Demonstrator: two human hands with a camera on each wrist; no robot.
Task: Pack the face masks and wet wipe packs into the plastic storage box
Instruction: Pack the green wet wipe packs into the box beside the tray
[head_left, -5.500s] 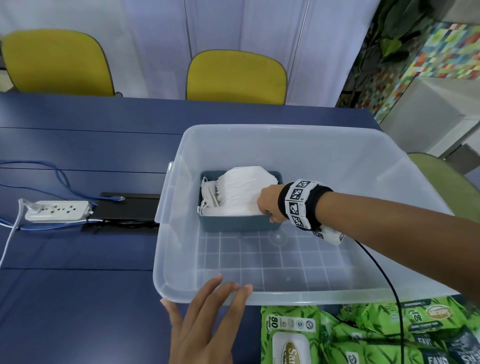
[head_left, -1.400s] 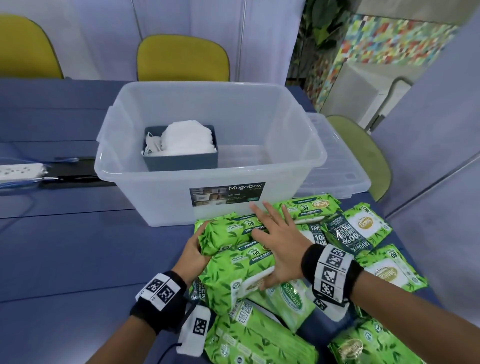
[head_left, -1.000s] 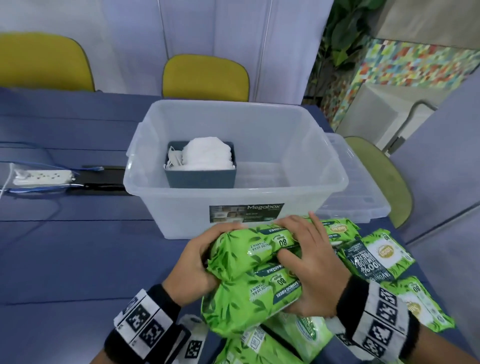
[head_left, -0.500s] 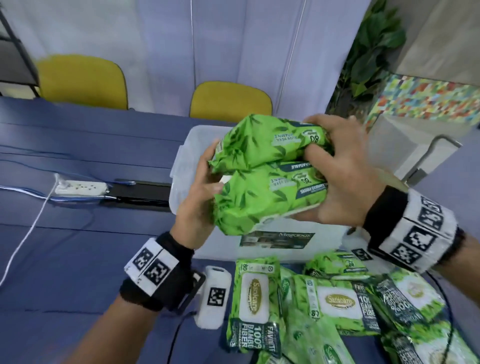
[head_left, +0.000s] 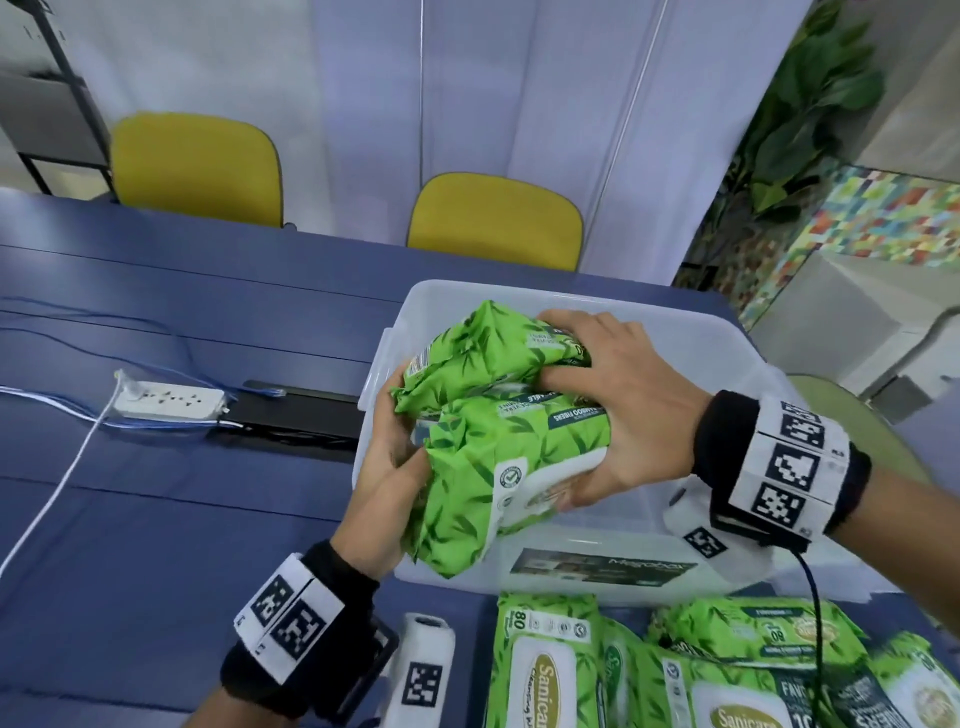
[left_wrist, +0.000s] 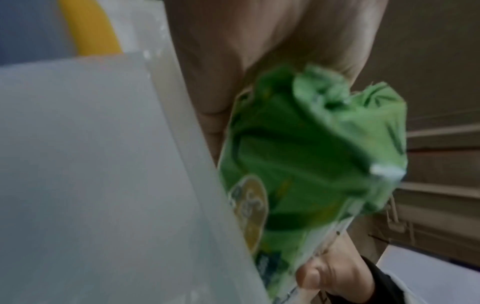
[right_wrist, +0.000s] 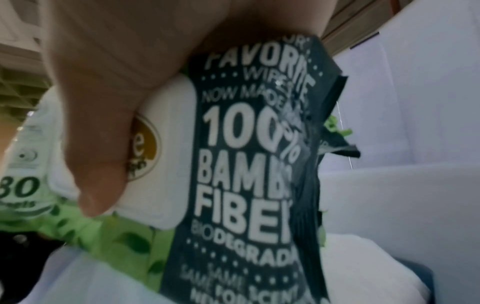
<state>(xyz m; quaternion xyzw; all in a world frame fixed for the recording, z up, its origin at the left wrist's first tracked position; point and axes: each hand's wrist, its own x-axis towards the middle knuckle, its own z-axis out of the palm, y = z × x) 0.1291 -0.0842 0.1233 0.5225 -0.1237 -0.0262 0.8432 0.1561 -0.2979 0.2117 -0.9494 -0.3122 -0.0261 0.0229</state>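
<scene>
Two green wet wipe packs, one (head_left: 488, 348) stacked on the other (head_left: 504, 457), hang over the open top of the clear plastic storage box (head_left: 597, 569). My left hand (head_left: 387, 467) grips their left ends and my right hand (head_left: 628, 410) grips their right ends, thumb under the lower pack. In the left wrist view a pack end (left_wrist: 311, 154) sits just inside the box wall (left_wrist: 91, 164). In the right wrist view my thumb (right_wrist: 96, 164) presses the lid of a pack (right_wrist: 254, 164), with white face masks (right_wrist: 363, 267) below. Several more packs (head_left: 545, 670) lie in front of the box.
A white power strip (head_left: 166, 401) with blue and white cables and a black cable slot (head_left: 301, 415) lie left of the box on the blue table (head_left: 156, 519). Two yellow chairs (head_left: 195, 171) (head_left: 493, 223) stand behind the table. A green chair (head_left: 857, 421) is at the right.
Both hands picked two packs off the pile, raised them above the box, and have now lowered them toward the box opening.
</scene>
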